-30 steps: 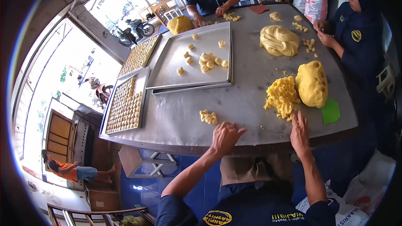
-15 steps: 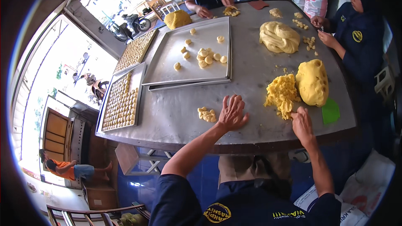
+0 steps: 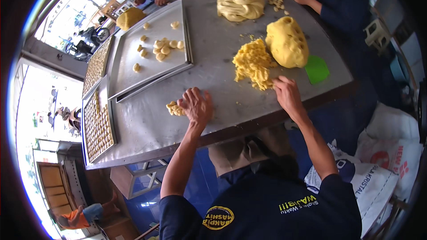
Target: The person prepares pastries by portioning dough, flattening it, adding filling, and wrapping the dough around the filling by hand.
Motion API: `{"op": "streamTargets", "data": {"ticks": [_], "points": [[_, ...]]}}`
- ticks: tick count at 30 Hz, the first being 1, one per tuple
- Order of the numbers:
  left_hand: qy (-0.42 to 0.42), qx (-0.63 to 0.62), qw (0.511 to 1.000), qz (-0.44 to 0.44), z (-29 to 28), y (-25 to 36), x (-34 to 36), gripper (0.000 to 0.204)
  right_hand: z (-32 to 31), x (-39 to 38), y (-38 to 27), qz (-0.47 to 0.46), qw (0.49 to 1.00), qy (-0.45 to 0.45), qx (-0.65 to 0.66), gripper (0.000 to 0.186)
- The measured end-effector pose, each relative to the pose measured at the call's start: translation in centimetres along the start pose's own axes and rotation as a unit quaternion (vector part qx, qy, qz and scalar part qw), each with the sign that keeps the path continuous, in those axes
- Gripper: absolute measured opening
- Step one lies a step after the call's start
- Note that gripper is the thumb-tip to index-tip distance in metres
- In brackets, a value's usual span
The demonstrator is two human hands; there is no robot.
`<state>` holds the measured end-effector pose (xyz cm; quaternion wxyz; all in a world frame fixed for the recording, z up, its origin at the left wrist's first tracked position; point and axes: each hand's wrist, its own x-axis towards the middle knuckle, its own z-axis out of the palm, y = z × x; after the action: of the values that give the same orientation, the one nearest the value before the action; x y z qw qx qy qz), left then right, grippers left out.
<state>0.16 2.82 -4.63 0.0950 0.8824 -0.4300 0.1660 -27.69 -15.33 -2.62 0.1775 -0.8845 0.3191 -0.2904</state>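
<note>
My left hand (image 3: 196,106) is over the metal table, fingers spread and bent, its fingertips at a small cluster of pale dough pieces (image 3: 175,109). At the lower edge of a crumbly yellow mass (image 3: 251,61), my right hand (image 3: 288,92) has its fingers drawn together on a bit of it; the fingertips are partly hidden. Beside that mass lies a large smooth yellow lump (image 3: 288,42) with dents in its surface. A green flat scraper (image 3: 317,70) touches the table to the right of the lump.
A large metal tray (image 3: 129,73) holds several dough balls. Two trays of small rounds, one near (image 3: 113,141) and one far (image 3: 85,93), line the left edge. Pale folded dough (image 3: 240,5) and a yellow lump (image 3: 130,18) sit farther back. Two people work across the table.
The view has turned, so the table appears shifted left and tilted. My left hand has come closer to the small dough pieces. My right hand stays by the crumbly yellow mass.
</note>
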Motion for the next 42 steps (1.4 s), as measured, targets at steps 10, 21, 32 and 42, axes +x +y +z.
{"op": "streamTargets", "data": {"ticks": [10, 21, 32, 42], "points": [[-0.047, -0.114, 0.990, -0.064, -2.9, 0.6, -6.3, 0.020, -0.9, 0.1, 2.0, -0.032, 0.997, -0.028, -0.063, 0.026], [-0.049, -0.637, 0.742, -0.204, -4.2, 5.0, -5.0, 0.030, -0.5, -4.0, -5.9, -0.073, 0.991, -0.070, 0.086, 0.044], [-0.140, -0.563, 0.805, -0.127, -4.3, 6.7, -4.2, 0.020, 1.7, -2.0, -10.2, -0.053, 0.970, -0.035, 0.236, 0.030], [-0.120, -0.397, 0.907, -0.067, -3.6, 7.7, -5.3, 0.021, 3.7, -1.6, -11.8, -0.050, 0.962, -0.088, 0.252, 0.028]]}}
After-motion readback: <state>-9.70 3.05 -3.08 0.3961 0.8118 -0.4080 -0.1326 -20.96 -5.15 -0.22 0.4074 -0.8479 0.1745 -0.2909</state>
